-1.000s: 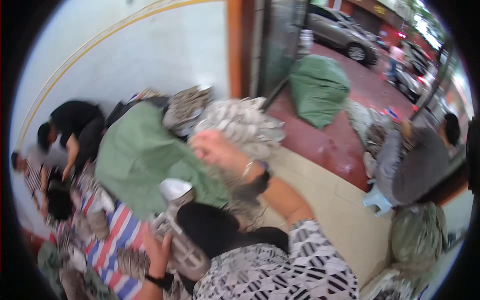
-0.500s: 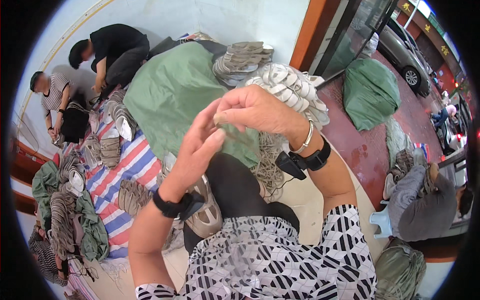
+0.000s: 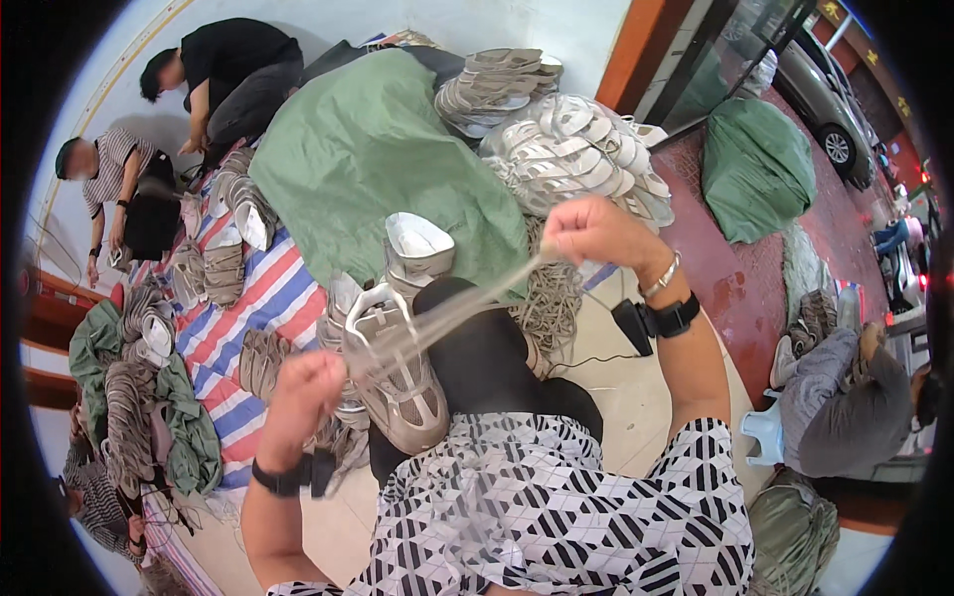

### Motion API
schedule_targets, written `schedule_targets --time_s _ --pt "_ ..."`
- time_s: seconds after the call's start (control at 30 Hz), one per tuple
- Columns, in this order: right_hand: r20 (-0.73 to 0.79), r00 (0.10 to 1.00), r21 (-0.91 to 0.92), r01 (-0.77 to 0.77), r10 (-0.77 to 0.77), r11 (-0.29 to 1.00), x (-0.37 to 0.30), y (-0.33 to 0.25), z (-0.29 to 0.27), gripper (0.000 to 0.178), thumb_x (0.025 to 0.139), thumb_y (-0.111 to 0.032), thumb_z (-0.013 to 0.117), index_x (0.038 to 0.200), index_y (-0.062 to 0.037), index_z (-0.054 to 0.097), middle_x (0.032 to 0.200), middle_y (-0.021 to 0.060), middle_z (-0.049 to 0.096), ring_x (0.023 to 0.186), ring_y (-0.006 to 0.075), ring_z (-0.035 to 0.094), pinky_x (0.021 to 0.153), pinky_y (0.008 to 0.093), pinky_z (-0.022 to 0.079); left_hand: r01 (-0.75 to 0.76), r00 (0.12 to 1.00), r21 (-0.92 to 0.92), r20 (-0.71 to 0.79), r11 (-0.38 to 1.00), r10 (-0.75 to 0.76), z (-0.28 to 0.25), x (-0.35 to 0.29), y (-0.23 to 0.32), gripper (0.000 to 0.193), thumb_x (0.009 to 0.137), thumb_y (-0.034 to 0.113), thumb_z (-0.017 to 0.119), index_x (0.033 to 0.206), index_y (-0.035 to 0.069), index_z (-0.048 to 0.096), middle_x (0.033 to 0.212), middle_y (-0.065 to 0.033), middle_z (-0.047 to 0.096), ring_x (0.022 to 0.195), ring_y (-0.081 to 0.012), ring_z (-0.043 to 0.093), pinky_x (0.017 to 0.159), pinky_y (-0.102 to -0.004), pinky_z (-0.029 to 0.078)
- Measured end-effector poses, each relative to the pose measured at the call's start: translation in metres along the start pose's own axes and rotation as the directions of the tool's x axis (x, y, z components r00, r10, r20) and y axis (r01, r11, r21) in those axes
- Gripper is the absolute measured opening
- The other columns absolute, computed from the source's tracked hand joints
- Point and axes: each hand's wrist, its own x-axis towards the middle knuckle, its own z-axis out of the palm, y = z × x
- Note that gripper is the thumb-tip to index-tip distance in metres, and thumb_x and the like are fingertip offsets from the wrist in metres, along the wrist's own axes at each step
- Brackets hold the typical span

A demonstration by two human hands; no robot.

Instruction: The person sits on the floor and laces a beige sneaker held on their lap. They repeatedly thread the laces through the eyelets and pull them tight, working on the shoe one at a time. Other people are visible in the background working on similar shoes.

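A pale lace (image 3: 457,313), blurred, is stretched slantwise between the two hands, passing over a beige shoe (image 3: 409,397) that lies beside the dark trouser leg (image 3: 472,343), its toe toward the patterned shirt (image 3: 556,497). The fingers of the left hand (image 3: 310,389) are closed around the lower end; those of the right hand (image 3: 594,232) pinch the upper end. Near the leg, a tangle of laces (image 3: 554,310) lies on the pale tiled floor (image 3: 631,402). A striped sheet (image 3: 231,366) covers the floor on the left, and a green cloth (image 3: 383,164) spreads ahead toward the white wall (image 3: 368,28). Tiles show between the trouser leg and the right forearm, running to an edge with the red paving (image 3: 711,278)
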Motion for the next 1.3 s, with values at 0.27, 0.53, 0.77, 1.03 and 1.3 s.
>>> schedule_targets --time_s 0.27,0.53,0.77,1.03,1.3 --pt "0.512 0.838 0.096 0.161 -0.188 0.982 -0.004 0.018 0.022 0.022 0.082 -0.021 0.066 0.095 -0.0033 0.066 0.076 0.0005 0.065 0.067 0.0085 0.057 0.058 0.0260 0.047 0.425 0.875 0.279 0.117 0.861 -0.470 -0.075 -0.114 -0.109 0.027 0.090 0.028 0.057 0.085 0.004 0.068 0.079 -0.0091 0.067 0.068 -0.0135 0.061 0.061 -0.0261 0.047" --pt "0.158 0.961 0.792 0.013 -0.226 0.610 -0.020 0.022 0.038 0.020 0.085 -0.010 0.064 0.100 0.0029 0.062 0.083 0.0140 0.069 0.059 0.0165 0.065 0.052 0.0234 0.050 0.512 0.803 -0.319 -0.153 0.798 -0.576 -0.101 -0.142 -0.236 0.040 0.094 0.027 0.056 0.125 0.003 0.052 0.116 -0.0090 0.059 0.104 -0.0148 0.057 0.082 -0.0307 0.047" --pt "-0.155 0.931 0.806 0.312 -0.331 0.502 -0.041 0.021 0.018 0.040 0.087 -0.008 0.062 0.124 0.0003 0.049 0.120 0.0192 0.060 0.097 0.0224 0.066 0.073 0.0309 0.055 0.449 0.767 -0.383 -0.298 0.807 -0.568 -0.085 -0.136 -0.251 0.046 0.093 0.026 0.057 0.130 0.002 0.049 0.125 -0.0107 0.056 0.112 -0.0195 0.055 0.091 -0.0365 0.046" --pt "-0.978 0.158 0.206 0.735 0.133 0.646 -0.117 0.010 -0.115 0.009 0.087 -0.013 0.060 0.090 -0.0046 0.061 0.075 0.0059 0.063 0.062 0.0137 0.057 0.060 0.0242 0.048 0.542 0.689 -0.272 -0.398 0.795 -0.606 -0.092 -0.128 -0.283 0.044 0.091 0.020 0.056 0.129 0.000 0.050 0.126 -0.0143 0.055 0.114 -0.0216 0.054 0.093 -0.0358 0.045" --pt "-0.955 0.252 -0.026 0.458 -0.157 0.889 -0.072 0.005 -0.107 0.018 0.088 -0.018 0.061 0.082 -0.0008 0.063 0.070 0.0067 0.060 0.052 0.0091 0.050 0.049 0.0239 0.042 0.632 0.659 0.003 -0.528 0.775 -0.536 -0.128 -0.153 -0.342 0.042 0.089 0.015 0.056 0.128 -0.003 0.051 0.127 -0.0178 0.054 0.116 -0.0236 0.053 0.095 -0.0351 0.044"
